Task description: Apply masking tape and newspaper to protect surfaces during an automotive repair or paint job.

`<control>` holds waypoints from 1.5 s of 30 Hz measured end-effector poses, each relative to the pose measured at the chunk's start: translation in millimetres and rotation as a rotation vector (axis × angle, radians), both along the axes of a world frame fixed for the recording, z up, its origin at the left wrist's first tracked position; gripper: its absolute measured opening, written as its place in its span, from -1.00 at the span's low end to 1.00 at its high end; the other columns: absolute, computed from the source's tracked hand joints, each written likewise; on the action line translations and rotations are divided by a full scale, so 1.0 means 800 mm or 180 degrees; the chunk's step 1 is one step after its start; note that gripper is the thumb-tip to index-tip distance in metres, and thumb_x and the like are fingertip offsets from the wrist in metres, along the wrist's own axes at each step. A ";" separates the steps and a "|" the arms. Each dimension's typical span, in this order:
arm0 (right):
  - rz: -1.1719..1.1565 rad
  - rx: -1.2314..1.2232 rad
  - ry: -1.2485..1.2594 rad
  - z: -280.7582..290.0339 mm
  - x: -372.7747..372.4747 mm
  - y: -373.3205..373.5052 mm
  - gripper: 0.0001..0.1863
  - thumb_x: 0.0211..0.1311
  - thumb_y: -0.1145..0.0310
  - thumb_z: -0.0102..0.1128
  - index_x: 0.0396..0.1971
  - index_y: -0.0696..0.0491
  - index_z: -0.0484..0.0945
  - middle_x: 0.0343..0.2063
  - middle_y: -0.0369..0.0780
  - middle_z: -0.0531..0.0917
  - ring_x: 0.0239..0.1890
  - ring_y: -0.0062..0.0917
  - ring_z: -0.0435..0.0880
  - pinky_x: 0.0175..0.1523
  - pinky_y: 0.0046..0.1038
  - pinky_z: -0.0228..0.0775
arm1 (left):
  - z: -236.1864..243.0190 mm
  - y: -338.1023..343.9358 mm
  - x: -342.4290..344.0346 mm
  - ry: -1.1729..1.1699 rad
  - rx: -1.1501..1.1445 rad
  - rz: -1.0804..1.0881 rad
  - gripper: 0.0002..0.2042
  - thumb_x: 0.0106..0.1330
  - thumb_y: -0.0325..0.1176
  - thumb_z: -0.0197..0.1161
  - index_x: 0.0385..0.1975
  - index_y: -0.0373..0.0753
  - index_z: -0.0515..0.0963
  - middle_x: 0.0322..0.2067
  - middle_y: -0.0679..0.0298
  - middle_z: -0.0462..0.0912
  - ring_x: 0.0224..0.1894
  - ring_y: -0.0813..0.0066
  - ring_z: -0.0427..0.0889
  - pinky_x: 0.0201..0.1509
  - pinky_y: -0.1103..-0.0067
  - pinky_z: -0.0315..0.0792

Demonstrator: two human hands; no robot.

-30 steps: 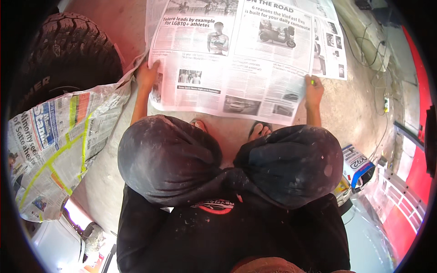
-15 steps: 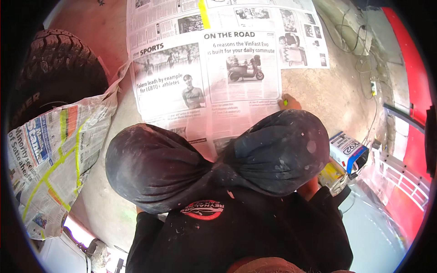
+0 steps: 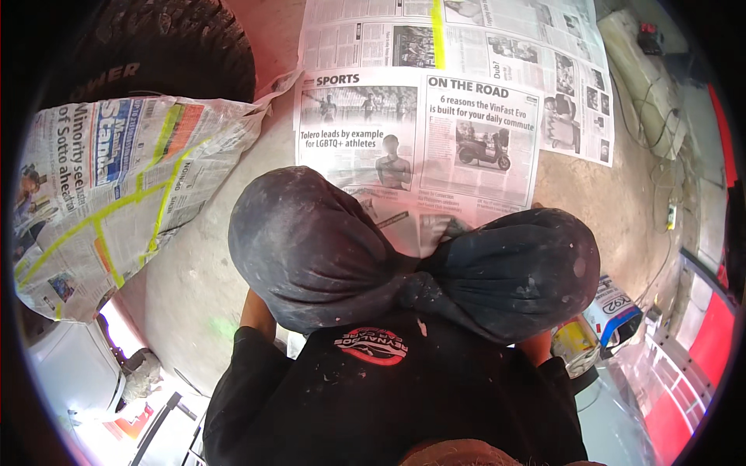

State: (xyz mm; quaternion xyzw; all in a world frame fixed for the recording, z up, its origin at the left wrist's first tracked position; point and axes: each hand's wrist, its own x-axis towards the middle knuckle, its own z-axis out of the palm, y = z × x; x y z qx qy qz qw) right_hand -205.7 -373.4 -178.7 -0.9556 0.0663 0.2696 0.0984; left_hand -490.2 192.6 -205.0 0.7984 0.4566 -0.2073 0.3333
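Newspaper sheets (image 3: 373, 116) lie spread on the floor beyond my bent knees (image 3: 303, 248), with a yellow tape strip (image 3: 437, 35) on the farther sheet. The near end of the paper disappears beneath my dark trousers. My left forearm (image 3: 256, 309) shows beside the left knee, but my left hand is hidden. A small sliver of what looks like my right hand (image 3: 537, 206) peeks out above the right knee at the paper's edge; its fingers are hidden, as is whatever they touch. My right forearm (image 3: 535, 348) shows below that knee.
Left are a large tire (image 3: 171, 39) and taped newspaper covering (image 3: 116, 202). Cables (image 3: 653, 132) run along the concrete floor (image 3: 590, 186) on the right, near a metal rack (image 3: 680, 365). A can (image 3: 610, 307) and yellow container (image 3: 579, 342) stand by my right knee.
The sheet my hands gripped is down flat, extending under my knees over the farther sheet. Both hands have dropped behind my knees, and my view has shifted, so surroundings appear moved.
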 end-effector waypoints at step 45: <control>-0.0133 0.0033 -0.0117 -0.017 0.011 -0.026 -0.61 0.30 0.07 0.29 -0.01 0.00 0.66 -0.09 -0.01 0.73 -0.01 -0.04 0.70 0.09 -0.15 0.50 | -0.020 -0.079 0.270 -0.1094 0.1767 -0.2592 0.21 0.07 0.51 0.26 0.60 -0.13 -0.08 0.59 -0.07 -0.19 0.61 -0.25 -0.24 0.44 -0.37 -0.18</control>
